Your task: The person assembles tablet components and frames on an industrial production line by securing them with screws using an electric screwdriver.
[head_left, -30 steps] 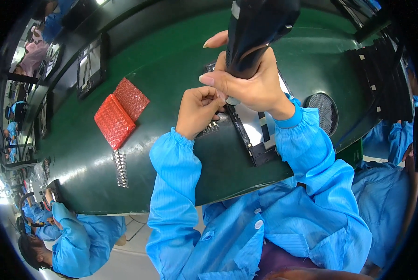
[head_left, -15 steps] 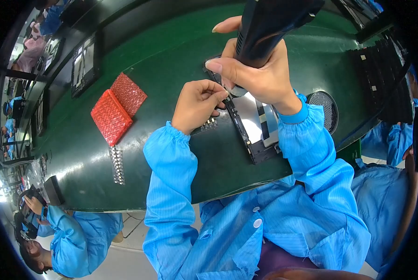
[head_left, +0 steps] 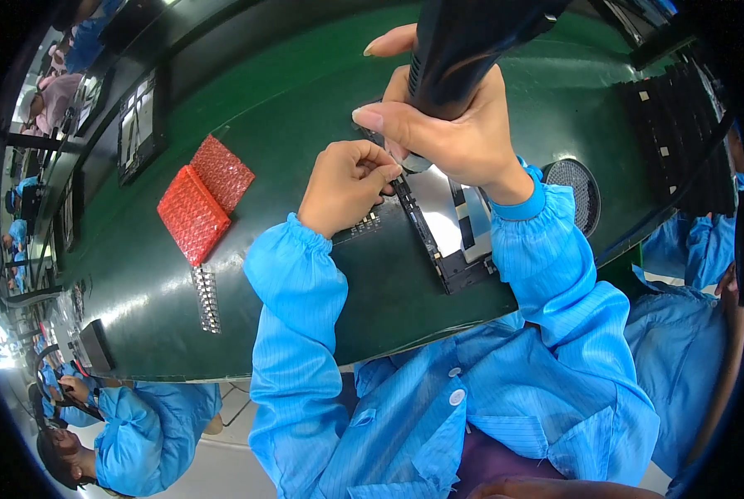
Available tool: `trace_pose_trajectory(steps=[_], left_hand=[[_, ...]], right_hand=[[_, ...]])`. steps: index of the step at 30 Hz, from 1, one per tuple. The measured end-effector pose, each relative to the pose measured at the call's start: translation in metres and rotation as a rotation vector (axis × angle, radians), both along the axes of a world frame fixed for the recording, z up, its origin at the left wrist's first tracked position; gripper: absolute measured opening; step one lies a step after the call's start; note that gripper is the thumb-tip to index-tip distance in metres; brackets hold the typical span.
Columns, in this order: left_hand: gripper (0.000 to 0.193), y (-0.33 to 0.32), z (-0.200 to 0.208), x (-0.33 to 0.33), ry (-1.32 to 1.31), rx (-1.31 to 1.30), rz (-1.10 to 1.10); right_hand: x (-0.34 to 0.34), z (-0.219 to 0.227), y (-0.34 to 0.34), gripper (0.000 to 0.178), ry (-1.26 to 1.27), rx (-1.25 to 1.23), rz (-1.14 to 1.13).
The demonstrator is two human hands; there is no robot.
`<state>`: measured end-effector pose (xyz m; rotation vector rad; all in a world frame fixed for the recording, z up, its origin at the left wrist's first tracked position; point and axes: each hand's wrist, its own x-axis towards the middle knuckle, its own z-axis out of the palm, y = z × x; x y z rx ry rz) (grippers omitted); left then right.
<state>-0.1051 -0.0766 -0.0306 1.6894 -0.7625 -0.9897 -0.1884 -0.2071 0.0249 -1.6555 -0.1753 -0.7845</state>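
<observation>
On the green bench lies a flat black device frame, with shiny silver plates and a dark strip inside. My right hand is wrapped round a thick black handheld tool with vent slots, held upright above the frame's far part. The tool's lower end hides some of the frame. My left hand is closed in a pinch at the frame's left edge; whatever is between the fingertips is too small to make out. Partly under that hand sits a sheet of small metallic pieces.
Red bubble-wrap packets lie to the left, beside a strip of small silvery parts. A round black mesh-like dish stands right of my right forearm. Dark panels are lined up at the far right. A co-worker in blue sits lower left.
The view has shifted slightly. Both hands stay at the frame's left edge, with the tool still in my right hand. The co-worker at lower left has moved their arms.
</observation>
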Motion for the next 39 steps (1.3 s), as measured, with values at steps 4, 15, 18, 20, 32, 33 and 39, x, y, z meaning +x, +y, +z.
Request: trace_pose_trajectory(steps=[4, 15, 18, 20, 32, 33, 39], left_hand=[[0.007, 0.001, -0.005, 0.002, -0.125, -0.054, 0.035], [0.01, 0.0, -0.017, -0.002, -0.214, -0.083, 0.138], [0.011, 0.0, -0.02, -0.002, -0.26, -0.078, 0.167], [0.01, 0.0, -0.019, -0.001, -0.291, -0.064, 0.174], [0.007, -0.004, -0.012, 0.003, -0.078, -0.021, 0.2], [0.007, -0.005, -0.01, 0.002, -0.073, -0.02, 0.208], [0.01, 0.003, -0.01, 0.003, -0.094, -0.021, 0.23]], right_hand=[[0.002, 0.0, 0.003, 0.041, 0.001, -0.004, 0.01], [0.007, -0.009, 0.008, 0.039, 0.015, 0.023, 0.015], [0.008, -0.011, 0.009, 0.039, 0.034, 0.031, 0.019], [0.009, -0.012, 0.009, 0.038, 0.039, 0.025, 0.016], [0.012, -0.017, 0.01, 0.035, 0.058, 0.033, -0.009], [0.011, -0.017, 0.009, 0.037, 0.1, 0.02, -0.029], [0.011, -0.019, 0.022, 0.037, 0.176, 0.033, 0.002]])
